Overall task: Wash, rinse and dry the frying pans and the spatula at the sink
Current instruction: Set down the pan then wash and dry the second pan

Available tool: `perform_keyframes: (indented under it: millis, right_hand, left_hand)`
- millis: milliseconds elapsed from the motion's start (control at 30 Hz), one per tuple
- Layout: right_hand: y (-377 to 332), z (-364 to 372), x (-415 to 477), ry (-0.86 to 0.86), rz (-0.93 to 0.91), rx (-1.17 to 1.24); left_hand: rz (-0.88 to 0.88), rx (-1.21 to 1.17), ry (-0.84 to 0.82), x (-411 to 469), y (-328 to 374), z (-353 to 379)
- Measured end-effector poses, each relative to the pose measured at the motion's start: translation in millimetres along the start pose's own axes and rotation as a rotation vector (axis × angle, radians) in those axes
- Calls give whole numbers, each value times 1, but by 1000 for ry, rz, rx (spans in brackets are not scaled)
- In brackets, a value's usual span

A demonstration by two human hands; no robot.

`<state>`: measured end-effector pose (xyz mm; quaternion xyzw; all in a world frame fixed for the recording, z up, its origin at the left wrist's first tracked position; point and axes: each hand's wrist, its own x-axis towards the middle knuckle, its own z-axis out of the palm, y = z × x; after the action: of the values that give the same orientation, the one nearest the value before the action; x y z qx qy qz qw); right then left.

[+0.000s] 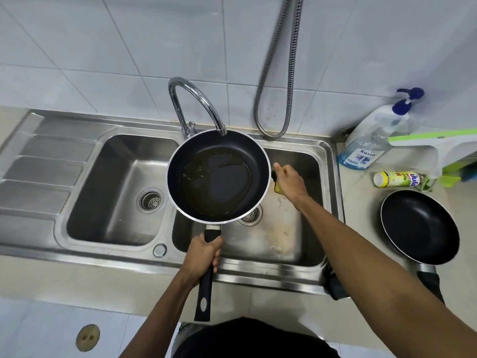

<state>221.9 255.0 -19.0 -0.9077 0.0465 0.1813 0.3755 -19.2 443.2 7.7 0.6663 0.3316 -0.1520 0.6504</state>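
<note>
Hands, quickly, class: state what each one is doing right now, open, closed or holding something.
Left hand: closed, gripping the frying pan by its handle.
Right hand: closed on a yellow sponge.

A: What's on the table (pixel 358 215), right side?
B: A Kassa pump bottle (pixel 371 143) of blue liquid, upright; a yellow-green bottle (pixel 398 179) lying on its side near it.
A: On the wall (pixel 129 47)?
B: A looped metal hose (pixel 294 60).

Pale surface (pixel 361 202) with a steel sink (pixel 116 251) set in it. Right of the sink: a black frying pan (pixel 419 229) toward the front, a yellow bottle (pixel 398 179) lying flat midway, a pump bottle (pixel 371 146) at the back
</note>
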Motion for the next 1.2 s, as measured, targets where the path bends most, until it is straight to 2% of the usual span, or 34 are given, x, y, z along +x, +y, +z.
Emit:
perform_keyframes:
  millis: [133, 267, 367, 567, 633, 733, 833, 900, 967, 1200]
  right_hand:
    - [31, -32, 5, 46, -14, -26]
    - [72, -79, 9, 253, 65, -201]
    - [99, -108, 15, 338, 139, -272]
    - [132, -116, 27, 249, 169, -364]
    - [134, -106, 22, 292, 191, -426]
    - [119, -95, 9, 491, 135, -424]
    - [90, -78, -19, 583, -78, -268]
    - [69, -65, -42, 497, -194, -170]
    - [53, -53, -68, 346, -216, -94]
    - [25, -8, -162, -194, 96, 244]
  left_hand:
    - [6, 13, -34, 5, 4, 4]
    - [0, 14, -42, 10, 6, 12]
    - [-6, 8, -48, 10, 7, 22]
    - [-43, -2, -36, 15, 6, 33]
    - [-57, 2, -42, 16, 6, 33]
    - [-67, 13, -61, 18, 8, 33]
    - [-87, -18, -67, 20, 11, 38]
    - [-90, -43, -50, 20, 14, 44]
    - [-69, -40, -43, 21, 16, 51]
    - [23, 2, -27, 21, 23, 75]
